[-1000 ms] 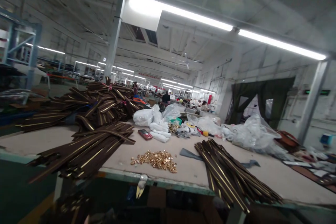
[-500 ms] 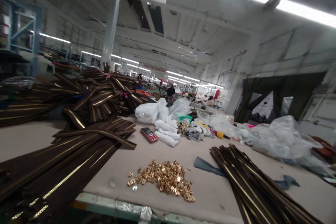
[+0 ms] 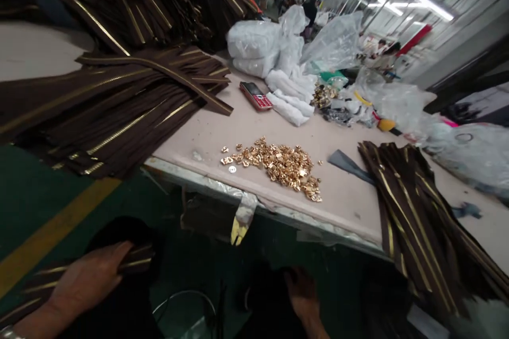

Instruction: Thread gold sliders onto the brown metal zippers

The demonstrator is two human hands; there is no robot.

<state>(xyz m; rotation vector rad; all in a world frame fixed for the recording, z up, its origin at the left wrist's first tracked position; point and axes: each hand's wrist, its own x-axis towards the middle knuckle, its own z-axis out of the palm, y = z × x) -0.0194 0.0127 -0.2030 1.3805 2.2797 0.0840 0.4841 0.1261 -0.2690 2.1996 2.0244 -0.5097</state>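
At the lower left, my left hand (image 3: 89,278) is closed around a bundle of brown zipper strips (image 3: 137,260) with gold teeth, over my dark-clothed leg. My right hand (image 3: 303,294) hangs low by my other leg; its fingers are in shadow and I cannot make out whether they hold anything. On the table (image 3: 210,132) lies a pile of small gold metal pieces (image 3: 286,164). More brown zipper strips (image 3: 131,100) are spread at the table's left, and another bundle (image 3: 413,212) hangs over the edge at the right.
A red phone (image 3: 255,96) lies behind the gold pile, beside white wrapped bundles (image 3: 292,100). Clear plastic bags (image 3: 401,100) fill the back right. A yellow-tipped tool (image 3: 239,228) hangs from the front edge. A dark-clothed person (image 3: 310,8) is far off.
The view has tilted down towards the table's front edge and the floor. Both my hands and my legs have come into view, with zipper strips in my left hand.
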